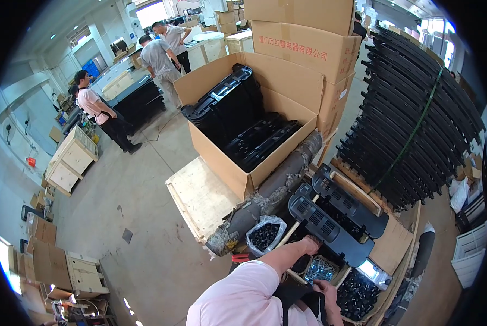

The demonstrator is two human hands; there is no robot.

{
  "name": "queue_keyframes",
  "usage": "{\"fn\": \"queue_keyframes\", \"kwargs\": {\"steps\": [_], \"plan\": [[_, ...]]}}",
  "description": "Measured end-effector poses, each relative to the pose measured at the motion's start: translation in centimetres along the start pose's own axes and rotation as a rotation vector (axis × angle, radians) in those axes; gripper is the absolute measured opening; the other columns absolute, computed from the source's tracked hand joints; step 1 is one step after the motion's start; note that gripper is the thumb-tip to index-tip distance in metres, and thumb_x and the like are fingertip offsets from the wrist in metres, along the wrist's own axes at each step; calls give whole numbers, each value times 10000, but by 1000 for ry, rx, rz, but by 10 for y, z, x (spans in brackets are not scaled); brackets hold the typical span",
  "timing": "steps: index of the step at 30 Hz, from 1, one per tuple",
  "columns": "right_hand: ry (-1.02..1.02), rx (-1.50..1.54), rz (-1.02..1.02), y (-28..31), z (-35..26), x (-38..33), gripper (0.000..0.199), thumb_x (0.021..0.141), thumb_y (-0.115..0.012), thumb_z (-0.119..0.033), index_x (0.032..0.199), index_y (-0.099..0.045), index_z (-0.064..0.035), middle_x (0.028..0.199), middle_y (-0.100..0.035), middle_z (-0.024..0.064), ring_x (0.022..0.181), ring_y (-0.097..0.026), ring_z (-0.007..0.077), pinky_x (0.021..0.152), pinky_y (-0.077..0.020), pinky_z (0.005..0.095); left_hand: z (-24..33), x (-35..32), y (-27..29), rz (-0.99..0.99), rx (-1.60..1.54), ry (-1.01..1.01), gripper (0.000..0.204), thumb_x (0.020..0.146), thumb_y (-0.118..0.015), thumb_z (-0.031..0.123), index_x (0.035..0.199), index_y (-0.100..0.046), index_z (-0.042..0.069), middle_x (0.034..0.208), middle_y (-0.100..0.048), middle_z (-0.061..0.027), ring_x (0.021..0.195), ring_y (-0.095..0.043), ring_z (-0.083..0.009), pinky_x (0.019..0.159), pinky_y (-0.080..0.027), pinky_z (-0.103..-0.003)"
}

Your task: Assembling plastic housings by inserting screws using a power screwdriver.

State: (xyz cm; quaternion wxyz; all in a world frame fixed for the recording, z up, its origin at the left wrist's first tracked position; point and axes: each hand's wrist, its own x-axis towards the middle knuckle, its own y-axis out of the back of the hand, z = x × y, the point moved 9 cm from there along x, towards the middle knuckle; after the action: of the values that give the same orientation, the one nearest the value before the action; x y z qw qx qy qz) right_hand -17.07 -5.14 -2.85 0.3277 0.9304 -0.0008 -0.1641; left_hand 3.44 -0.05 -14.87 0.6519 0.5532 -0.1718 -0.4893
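left hand (311, 245), right hand (325, 291), silver screws (320, 269) between

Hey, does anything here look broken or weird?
Yes: the long grey roll beside the open cardboard box looks damaged. Its wrapping is ragged and seems torn in several places.

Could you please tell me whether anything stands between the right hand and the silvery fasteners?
Nothing visible blocks the way: the right hand is close beside the near edge of the silvery fasteners. The view is too small to tell whether they touch.
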Motion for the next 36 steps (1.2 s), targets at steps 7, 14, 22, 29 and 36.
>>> {"fn": "queue_keyframes", "kwargs": {"steps": [7,14,22,29,36], "plan": [[-106,188,53,-18,42,7,275,890,-677,-221,1091,-768,-57,1003,-760,160,898,-746,290,837,-580,371,-13,-3,-10,117,-64,17,323,891,-590,172,1176,-686,54,1244,-691,-215,1127,-685,-369,943,-561,-466],[30,-33,152,3,-8,-1,209,894,-664,-199,1014,-775,-68,953,-762,137,870,-744,285,810,-579,369,-53,-31,10,545,-535,515,306,916,-569,132,1184,-627,-5,1131,-679,-290,1043,-668,-458,905,-556,-523],[141,-72,188,1,-9,-3,207,896,-652,-210,1002,-780,-86,952,-763,135,893,-743,298,829,-573,382,-58,-70,-4,634,-1857,732,290,1054,-539,187,1341,-509,161,926,-622,-49,716,-604,-122,538,-483,-280],[108,-89,197,0,-4,-3,214,895,-636,-223,997,-788,-112,956,-767,126,907,-737,313,845,-565,399,-40,-85,7,686,-2299,597,216,1055,-531,161,1270,-537,173,918,-635,-49,673,-579,-136,518,-457,-263],[104,-57,253,2,-5,-3,199,887,-657,-221,981,-788,-105,905,-762,123,844,-738,281,793,-570,374,-54,-87,-6,491,-2188,671,225,1064,-514,185,1286,-552,205,911,-648,-36,672,-588,-131,526,-463,-250]]}}
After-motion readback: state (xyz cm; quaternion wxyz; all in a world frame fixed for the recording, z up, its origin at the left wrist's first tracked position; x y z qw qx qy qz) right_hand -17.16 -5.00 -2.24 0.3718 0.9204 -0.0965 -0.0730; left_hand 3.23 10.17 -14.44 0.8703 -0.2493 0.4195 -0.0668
